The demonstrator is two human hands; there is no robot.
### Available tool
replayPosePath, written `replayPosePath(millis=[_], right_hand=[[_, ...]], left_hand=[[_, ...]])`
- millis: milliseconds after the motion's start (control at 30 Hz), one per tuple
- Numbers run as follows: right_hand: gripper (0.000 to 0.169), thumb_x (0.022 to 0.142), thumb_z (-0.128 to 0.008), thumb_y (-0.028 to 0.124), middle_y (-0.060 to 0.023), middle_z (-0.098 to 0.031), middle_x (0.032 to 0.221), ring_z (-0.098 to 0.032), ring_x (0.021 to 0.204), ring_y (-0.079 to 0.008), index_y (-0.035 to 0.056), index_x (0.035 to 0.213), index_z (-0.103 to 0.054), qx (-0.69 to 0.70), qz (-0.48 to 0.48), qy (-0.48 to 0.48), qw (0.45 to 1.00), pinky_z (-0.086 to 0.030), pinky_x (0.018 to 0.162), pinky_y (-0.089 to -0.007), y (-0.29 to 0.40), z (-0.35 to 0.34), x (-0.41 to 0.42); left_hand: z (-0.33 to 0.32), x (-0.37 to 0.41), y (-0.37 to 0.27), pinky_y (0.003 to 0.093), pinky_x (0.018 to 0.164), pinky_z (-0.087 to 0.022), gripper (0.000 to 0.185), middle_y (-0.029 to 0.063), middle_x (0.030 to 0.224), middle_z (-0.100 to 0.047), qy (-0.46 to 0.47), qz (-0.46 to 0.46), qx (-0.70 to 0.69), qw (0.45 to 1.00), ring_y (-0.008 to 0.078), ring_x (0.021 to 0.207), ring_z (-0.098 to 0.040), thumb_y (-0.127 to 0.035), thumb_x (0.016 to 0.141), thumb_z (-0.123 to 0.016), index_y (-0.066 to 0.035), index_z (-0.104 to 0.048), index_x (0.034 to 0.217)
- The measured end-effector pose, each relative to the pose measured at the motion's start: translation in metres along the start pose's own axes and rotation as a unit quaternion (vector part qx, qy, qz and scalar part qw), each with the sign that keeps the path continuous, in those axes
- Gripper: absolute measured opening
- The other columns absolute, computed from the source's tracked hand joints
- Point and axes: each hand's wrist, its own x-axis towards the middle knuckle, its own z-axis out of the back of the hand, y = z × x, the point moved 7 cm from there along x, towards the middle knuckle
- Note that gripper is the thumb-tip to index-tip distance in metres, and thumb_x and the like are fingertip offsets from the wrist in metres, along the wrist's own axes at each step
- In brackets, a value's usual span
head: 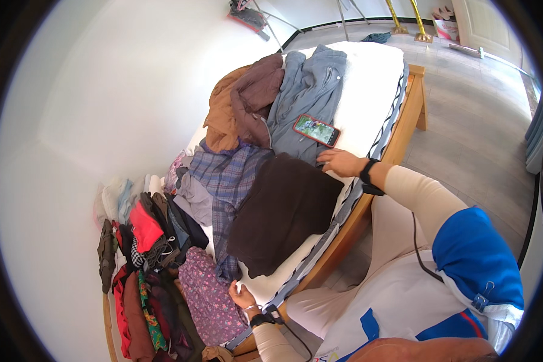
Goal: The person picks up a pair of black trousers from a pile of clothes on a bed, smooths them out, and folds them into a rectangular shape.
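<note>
A dark brown garment (289,212), laid in a flat rough rectangle, lies on the bed in front of me. My right hand (341,162) is at its upper right corner, fingers spread, just below a smartphone in a red case (316,130) with its screen lit. My left hand (242,296) hovers by the purple floral fabric (210,294), palm partly up, holding nothing. Between the brown garment and the clothes piles lies a blue plaid shirt (231,172). The phone rests on a grey-blue garment (298,90). Whether my right fingertips touch the brown garment, I cannot tell.
A maroon jacket (258,95) and an orange-brown garment (221,113) lie at the bed's far side by the wall. Several stacked folded clothes (147,226) stand at the left end. The wooden bed frame (400,131) runs along my side. Cables hang from both wrists.
</note>
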Motion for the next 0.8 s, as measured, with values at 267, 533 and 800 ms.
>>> replayPosePath(millis=[267,533,800], right_hand=[[0.033,0.088,-0.063,0.015,-0.014,-0.053,0.137,-0.049,0.129,-0.0316,0.007,0.119,-0.062,0.135,-0.019,-0.202,0.97,-0.04,0.107,-0.0428,0.093,0.027,0.041],[0.052,0.079,-0.068,0.02,-0.0176,-0.051,0.139,-0.046,0.131,-0.0322,-0.0007,0.125,-0.056,0.101,0.003,-0.166,0.981,-0.037,0.107,-0.0446,0.154,-0.008,0.045],[0.077,0.087,-0.069,0.04,-0.0259,-0.044,0.143,-0.047,0.13,-0.039,0.0003,0.145,-0.036,0.28,-0.287,-0.024,0.916,-0.039,0.108,-0.0414,0.045,-0.055,-0.017]], left_hand=[[-0.022,0.011,-0.206,0.045,0.108,-0.036,0.041,0.023,0.132,-0.056,-0.077,-0.172,0.048,0.981,0.0386,0.124,-0.05,-0.015,0.095,-0.058,0.006,-0.053,0.13],[-0.181,-0.019,-0.262,0.0512,0.112,-0.029,0.05,0.0139,0.146,-0.047,0.182,-0.317,0.184,0.912,0.0337,0.137,-0.04,-0.03,0.095,-0.055,-0.006,-0.05,0.139],[-0.115,0.058,-0.147,0.0528,0.108,-0.035,0.051,0.0153,0.144,-0.049,0.102,-0.135,0.239,0.956,0.037,0.132,-0.044,-0.035,0.094,-0.057,-0.006,-0.054,0.135]])
